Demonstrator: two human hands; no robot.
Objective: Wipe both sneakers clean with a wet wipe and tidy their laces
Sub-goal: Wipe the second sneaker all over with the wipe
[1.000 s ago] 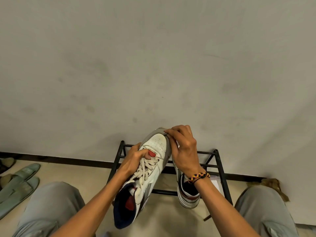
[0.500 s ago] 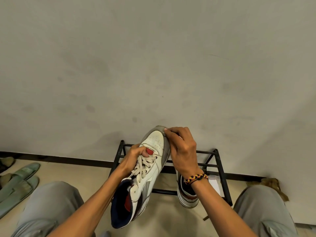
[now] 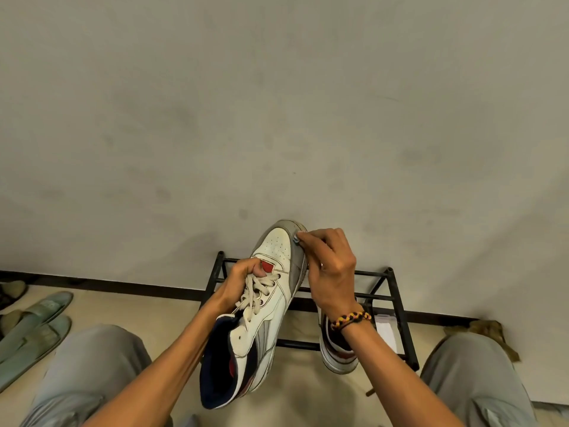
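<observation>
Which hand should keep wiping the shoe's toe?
The right hand: it already pinches the wipe against the held sneaker at its toe. The left hand grips it at the laces.

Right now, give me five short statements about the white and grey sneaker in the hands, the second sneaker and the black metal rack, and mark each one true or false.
1. The left hand grips the white and grey sneaker at its laces. True.
2. The right hand hangs idle beside the knee. False: its fingertips press a small wad, seemingly the wet wipe, on the sneaker's grey toe edge.
3. The second sneaker rests on the black metal rack. True.
4. The held sneaker's toe points down at the floor. False: it points up towards the wall.
5. A braided bracelet sits on the left wrist. False: it is on the right wrist.
</observation>
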